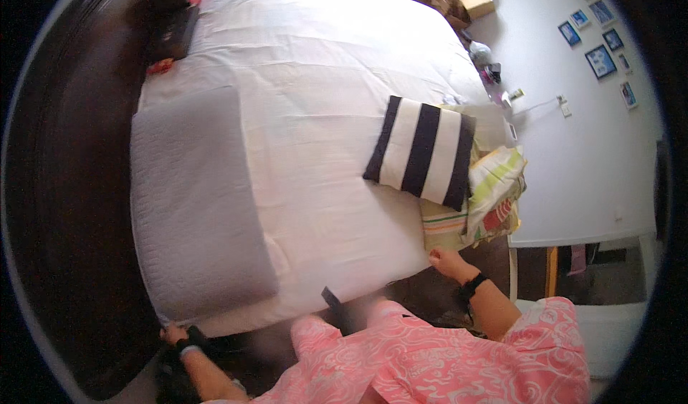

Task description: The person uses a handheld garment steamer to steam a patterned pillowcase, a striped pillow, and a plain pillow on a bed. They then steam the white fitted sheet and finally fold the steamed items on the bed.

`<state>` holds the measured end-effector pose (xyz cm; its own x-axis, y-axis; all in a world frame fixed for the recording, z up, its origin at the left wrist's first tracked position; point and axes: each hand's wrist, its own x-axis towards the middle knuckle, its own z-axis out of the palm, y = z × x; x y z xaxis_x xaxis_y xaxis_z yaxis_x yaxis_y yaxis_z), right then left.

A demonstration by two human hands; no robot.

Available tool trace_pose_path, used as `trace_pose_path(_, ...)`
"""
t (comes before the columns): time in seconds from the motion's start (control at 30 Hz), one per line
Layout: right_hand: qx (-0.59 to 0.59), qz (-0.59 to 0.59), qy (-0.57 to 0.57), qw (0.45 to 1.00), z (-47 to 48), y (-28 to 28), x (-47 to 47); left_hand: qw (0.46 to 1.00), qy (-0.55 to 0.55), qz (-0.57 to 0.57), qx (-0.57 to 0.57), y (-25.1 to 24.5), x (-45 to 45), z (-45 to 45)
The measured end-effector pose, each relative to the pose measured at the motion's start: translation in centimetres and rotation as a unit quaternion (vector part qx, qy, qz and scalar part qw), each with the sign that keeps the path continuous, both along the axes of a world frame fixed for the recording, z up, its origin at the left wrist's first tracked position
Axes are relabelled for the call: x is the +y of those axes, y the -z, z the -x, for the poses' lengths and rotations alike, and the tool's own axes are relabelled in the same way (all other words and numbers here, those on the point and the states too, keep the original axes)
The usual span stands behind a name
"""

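Note:
Both my hands are at the near edge of a bed covered by a white sheet (pixel 322 189). My left hand (pixel 174 334) grips the near left corner, where the sheet meets a folded grey quilted pad (pixel 204 210). At the near right corner, my right hand (pixel 445 260) has its fingers closed on the edge of the white sheet, just below a folded patterned cloth (pixel 446 226). A black-and-white striped cushion (pixel 422 151) lies on the bed's right side. Beside it is a rumpled yellow-green and white patterned cloth (pixel 494 194).
Dark cases (pixel 174 33) stand at the bed's far left. Cardboard boxes (pixel 473 0) and bags are beyond the far right corner. A white wall (pixel 564 151) with small picture frames (pixel 600 61) rises on the right. A dark strap-like object (pixel 333 302) is at the near edge.

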<state>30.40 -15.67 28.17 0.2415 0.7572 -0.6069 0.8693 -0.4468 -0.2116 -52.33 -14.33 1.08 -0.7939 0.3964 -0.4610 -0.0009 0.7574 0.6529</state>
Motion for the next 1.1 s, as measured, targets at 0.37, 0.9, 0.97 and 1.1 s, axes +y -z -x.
trace_pose_path(0.37,0.118,-0.126,0.404,0.898,-25.2,10.7,11.2,0.8,0.579,0.129,0.089,-10.8,-9.1,-23.2)
trace_pose_path(0.9,0.469,-0.309,0.34,0.754,-18.6,4.1,18.8,0.962,-0.053,0.027,-0.267,-23.3,-16.0,-38.7)
trace_pose_path(0.97,0.537,-0.352,0.29,0.71,-10.8,-0.4,22.0,0.955,-0.021,-0.017,-0.296,-23.0,-13.7,-37.2)
trace_pose_path(1.1,0.624,-0.289,0.222,0.691,4.4,-10.1,24.5,0.934,0.005,-0.069,-0.35,-23.0,-8.2,-34.0)
